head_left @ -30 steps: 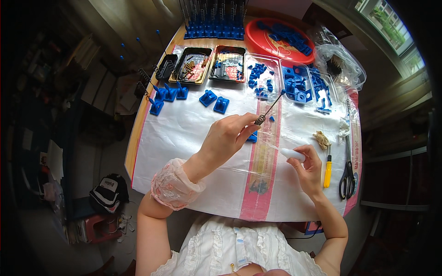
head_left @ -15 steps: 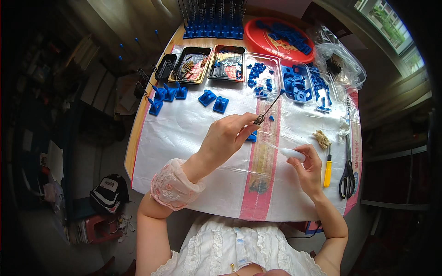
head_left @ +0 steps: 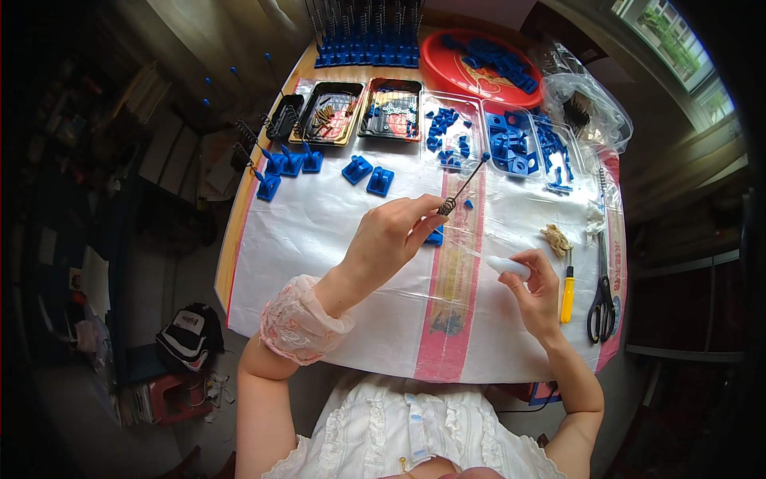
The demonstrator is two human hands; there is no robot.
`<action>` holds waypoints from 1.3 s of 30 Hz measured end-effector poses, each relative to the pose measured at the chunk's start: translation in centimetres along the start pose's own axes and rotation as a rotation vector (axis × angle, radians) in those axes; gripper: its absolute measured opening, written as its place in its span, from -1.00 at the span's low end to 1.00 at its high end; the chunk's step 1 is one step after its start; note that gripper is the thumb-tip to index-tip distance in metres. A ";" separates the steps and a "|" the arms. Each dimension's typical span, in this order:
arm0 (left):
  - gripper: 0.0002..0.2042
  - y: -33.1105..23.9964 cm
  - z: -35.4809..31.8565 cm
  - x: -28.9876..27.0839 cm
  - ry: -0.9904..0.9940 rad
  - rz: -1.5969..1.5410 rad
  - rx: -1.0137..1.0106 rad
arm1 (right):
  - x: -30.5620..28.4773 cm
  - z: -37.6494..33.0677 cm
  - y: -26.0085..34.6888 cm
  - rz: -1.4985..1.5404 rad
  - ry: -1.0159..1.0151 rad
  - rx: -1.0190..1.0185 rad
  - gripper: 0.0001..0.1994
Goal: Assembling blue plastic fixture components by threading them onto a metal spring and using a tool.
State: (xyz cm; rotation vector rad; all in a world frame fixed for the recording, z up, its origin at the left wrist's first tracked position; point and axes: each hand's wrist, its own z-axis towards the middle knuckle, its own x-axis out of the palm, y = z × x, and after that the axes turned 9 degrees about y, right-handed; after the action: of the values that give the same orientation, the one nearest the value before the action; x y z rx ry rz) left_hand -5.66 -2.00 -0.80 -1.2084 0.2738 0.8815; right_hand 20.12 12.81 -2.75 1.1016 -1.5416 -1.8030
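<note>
My left hand (head_left: 388,237) pinches a dark coil spring (head_left: 447,207) between thumb and fingertips. From the spring a thin dark rod slants up to the right and ends in a small blue tip (head_left: 484,157). A blue plastic base (head_left: 435,236) lies below my fingertips, partly hidden by the hand. My right hand (head_left: 536,289) is closed round a small white squeeze bottle (head_left: 509,267), whose thin clear nozzle points left toward the spring but stays apart from it. Just right of the spring lies a small blue wedge (head_left: 468,204).
Several blue bases (head_left: 311,161) stand at the left. Black trays (head_left: 391,137) of screws and small parts, clear boxes of blue pieces and a red basin (head_left: 435,68) line the back. A yellow-handled screwdriver (head_left: 567,297), a crumpled tan cloth (head_left: 556,239) and scissors (head_left: 601,311) lie right.
The white bottle has shifted very slightly to the right in my right hand. My left hand keeps its hold on the spring, almost still.
</note>
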 end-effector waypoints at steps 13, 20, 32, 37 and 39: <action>-0.83 -0.2 0.1 -0.1 -0.011 -0.018 0.008 | 0.1 0.1 -0.1 -0.004 0.010 0.001 -0.78; -0.83 -0.2 0.1 0.0 -0.017 -0.020 0.012 | -0.2 0.1 -0.2 -0.017 0.007 0.019 -0.79; -0.82 -0.3 0.1 -0.1 -0.008 -0.009 0.005 | -0.2 0.1 -0.3 0.005 -0.011 0.009 -0.79; -0.82 -0.2 0.0 -0.1 -0.011 -0.008 0.004 | -0.3 0.1 -0.3 0.007 -0.006 0.000 -0.79; -0.82 -0.3 0.1 -0.1 -0.011 -0.013 0.001 | -0.3 0.1 -0.3 0.007 -0.006 -0.006 -0.78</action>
State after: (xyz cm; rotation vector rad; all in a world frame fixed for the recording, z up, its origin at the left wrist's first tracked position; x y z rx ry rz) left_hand -5.54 -1.98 -0.54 -1.2031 0.2578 0.8766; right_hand 20.20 13.21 -2.96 1.0880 -1.5400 -1.8071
